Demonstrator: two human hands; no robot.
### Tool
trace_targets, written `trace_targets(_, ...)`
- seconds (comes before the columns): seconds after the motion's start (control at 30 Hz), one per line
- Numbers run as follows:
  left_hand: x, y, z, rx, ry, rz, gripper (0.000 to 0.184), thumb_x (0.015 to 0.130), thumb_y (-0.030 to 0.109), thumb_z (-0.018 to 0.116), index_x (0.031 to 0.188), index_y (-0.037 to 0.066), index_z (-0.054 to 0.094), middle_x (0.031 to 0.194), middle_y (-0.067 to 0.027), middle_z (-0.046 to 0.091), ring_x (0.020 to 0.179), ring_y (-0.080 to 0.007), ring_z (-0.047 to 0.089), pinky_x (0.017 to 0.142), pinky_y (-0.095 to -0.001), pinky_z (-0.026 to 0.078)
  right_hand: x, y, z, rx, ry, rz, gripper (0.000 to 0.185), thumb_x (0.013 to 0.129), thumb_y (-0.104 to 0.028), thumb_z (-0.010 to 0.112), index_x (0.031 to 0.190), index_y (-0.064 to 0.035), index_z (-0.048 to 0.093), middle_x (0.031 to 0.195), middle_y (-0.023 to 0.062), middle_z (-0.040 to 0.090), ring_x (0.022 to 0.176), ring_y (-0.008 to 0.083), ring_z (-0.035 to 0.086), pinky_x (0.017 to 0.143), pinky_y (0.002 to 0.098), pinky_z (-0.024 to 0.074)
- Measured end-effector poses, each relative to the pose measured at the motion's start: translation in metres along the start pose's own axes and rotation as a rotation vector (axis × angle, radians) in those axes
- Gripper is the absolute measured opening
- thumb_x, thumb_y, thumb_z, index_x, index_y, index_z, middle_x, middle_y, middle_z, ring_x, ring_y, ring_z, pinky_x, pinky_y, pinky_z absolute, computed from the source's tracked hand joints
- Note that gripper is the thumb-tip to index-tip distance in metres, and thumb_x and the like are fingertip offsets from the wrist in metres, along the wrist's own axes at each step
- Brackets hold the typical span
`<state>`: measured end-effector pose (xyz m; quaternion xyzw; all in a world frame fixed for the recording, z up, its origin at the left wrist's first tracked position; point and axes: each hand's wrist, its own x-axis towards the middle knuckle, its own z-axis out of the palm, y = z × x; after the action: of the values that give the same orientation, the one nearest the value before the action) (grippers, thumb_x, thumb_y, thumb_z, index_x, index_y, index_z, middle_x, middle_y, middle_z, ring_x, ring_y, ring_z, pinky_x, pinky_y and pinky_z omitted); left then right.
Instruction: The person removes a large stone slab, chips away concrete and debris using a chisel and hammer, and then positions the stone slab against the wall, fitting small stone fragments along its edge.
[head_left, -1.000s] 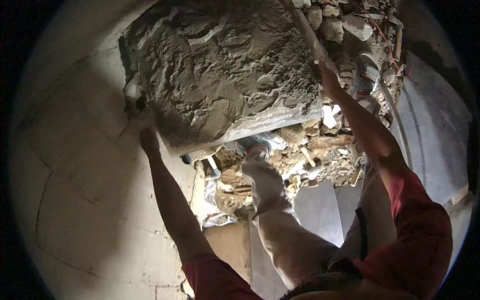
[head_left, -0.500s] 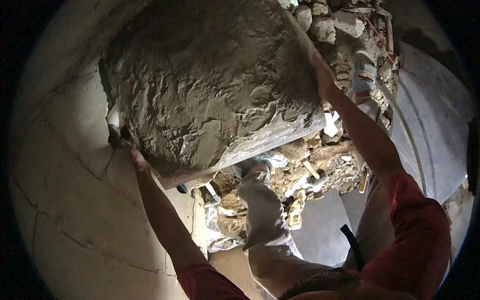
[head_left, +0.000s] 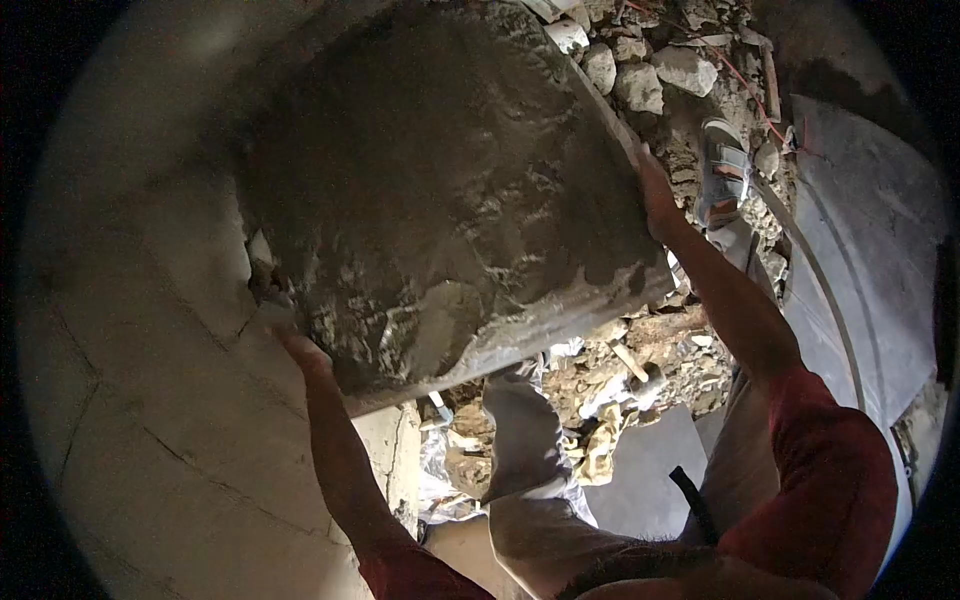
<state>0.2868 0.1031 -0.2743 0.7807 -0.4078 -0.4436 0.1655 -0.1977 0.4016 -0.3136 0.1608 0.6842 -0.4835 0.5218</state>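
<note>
A large square slab (head_left: 450, 200) with rough wet mortar spread over its face is tilted in front of me, its pale lower edge towards my legs. My left hand (head_left: 285, 325) holds the slab's left edge, its fingers partly in shadow close to the panelled pale surface. On the opposite side, my right hand (head_left: 657, 195) is closed around the right edge, the fingertips mostly hidden behind it.
To the left lies a pale surface (head_left: 150, 400) with dark joints. Stones (head_left: 685, 72) and rubble (head_left: 690, 350) lie at right and below, with a wooden-handled hammer (head_left: 630, 360). My sandalled foot (head_left: 723, 175) stands beside a hose (head_left: 820, 270) and grey sheet (head_left: 870, 230).
Both hands and the slab have shifted down and slightly right in view. The mortar face looks darker, and the slab covers more of the ground near my left foot.
</note>
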Motion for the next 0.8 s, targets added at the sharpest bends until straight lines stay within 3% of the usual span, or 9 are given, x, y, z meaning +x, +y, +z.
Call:
trace_targets(0.07,-0.031,0.001,-0.012,0.011,0.113,-0.131,0.079,0.082,0.063,0.017,0.137,0.007,0.007,0.142,-0.0126,0.004,0.131,-0.0275,0.005,0.105,-0.0414,0.006,-0.029,-0.004,-0.007,-0.007,0.007,0.078,0.068,0.084,-0.055,0.036,0.124,-0.0008,0.038,0.119,0.0120,0.045,0.107,0.0228,0.043,0.093,0.0346,0.0314)
trace_targets(0.13,-0.033,-0.029,-0.049,-0.139,-0.007,-0.251,0.079,0.083,0.063,0.017,0.136,0.005,0.011,0.142,-0.0134,0.006,0.131,-0.0281,0.007,0.105,-0.0414,0.006,-0.044,-0.006,-0.035,-0.054,0.034,0.231,0.070,0.085,-0.056,0.036,0.125,0.0019,0.036,0.119,0.0128,0.044,0.106,0.0226,0.042,0.092,0.0336,0.0307)
trace_targets(0.33,-0.144,0.024,-0.038,-0.288,-0.290,-0.341,0.092,0.078,0.069,0.009,0.122,-0.006,0.039,0.124,-0.0199,0.041,0.116,-0.0338,0.036,0.099,-0.0427,0.023,-0.091,-0.034,-0.101,-0.013,0.082,0.132,0.065,0.087,-0.051,0.035,0.126,0.0012,0.035,0.122,0.0107,0.042,0.108,0.0220,0.040,0.094,0.0324,0.0285)
trace_targets(0.43,-0.203,0.051,-0.025,-0.382,-0.321,-0.372,0.095,0.076,0.072,0.010,0.117,-0.007,0.044,0.118,-0.0202,0.047,0.110,-0.0342,0.041,0.098,-0.0427,0.026,-0.141,-0.104,-0.102,-0.168,0.085,-0.019,0.062,0.088,-0.046,0.035,0.127,0.0021,0.033,0.125,0.0107,0.040,0.113,0.0211,0.038,0.097,0.0330,0.0261)
trace_targets(0.53,-0.227,0.045,-0.027,-0.457,-0.337,-0.423,0.095,0.076,0.073,0.012,0.115,-0.007,0.046,0.117,-0.0203,0.048,0.108,-0.0345,0.043,0.097,-0.0423,0.027,-0.146,-0.135,-0.155,-0.551,0.087,0.072,0.058,0.090,-0.043,0.031,0.125,0.0032,0.036,0.128,0.0140,0.037,0.118,0.0204,0.034,0.098,0.0327,0.0244)
trace_targets(0.67,-0.245,0.084,0.003,-0.530,-0.285,-0.469,0.091,0.078,0.071,0.014,0.108,-0.007,0.051,0.105,-0.0183,0.054,0.097,-0.0312,0.047,0.093,-0.0399,0.032,-0.184,-0.183,-0.173,-0.765,0.059,-0.474,0.075,0.085,-0.059,0.027,0.121,0.0056,0.039,0.125,0.0156,0.041,0.117,0.0231,0.036,0.098,0.0325,0.0243)
trace_targets(0.73,-0.254,0.110,0.011,-0.386,-0.112,-0.547,0.089,0.079,0.069,0.014,0.104,-0.007,0.054,0.094,-0.0161,0.057,0.089,-0.0270,0.049,0.090,-0.0382,0.034,-0.179,-0.205,-0.171,-0.686,0.187,-0.321,0.079,0.080,-0.066,0.029,0.116,0.0032,0.047,0.116,0.0149,0.049,0.107,0.0242,0.044,0.094,0.0348,0.0291)
trace_targets(0.77,-0.243,0.078,-0.004,-0.506,-0.336,-0.527,0.091,0.079,0.069,0.011,0.104,-0.007,0.054,0.096,-0.0169,0.058,0.093,-0.0282,0.049,0.091,-0.0390,0.033,-0.190,-0.219,-0.163,-0.550,0.203,-0.156,0.077,0.079,-0.067,0.031,0.109,0.0010,0.052,0.107,0.0130,0.054,0.097,0.0235,0.049,0.089,0.0358,0.0337)
trace_targets(0.8,-0.241,0.072,-0.003,-0.457,-0.361,-0.428,0.091,0.078,0.070,0.012,0.106,-0.007,0.052,0.101,-0.0174,0.055,0.097,-0.0292,0.048,0.092,-0.0394,0.032,-0.208,-0.245,-0.133,-0.413,0.237,0.002,0.076,0.077,-0.068,0.033,0.102,-0.0011,0.057,0.098,0.0111,0.058,0.088,0.0228,0.053,0.083,0.0368,0.0382)
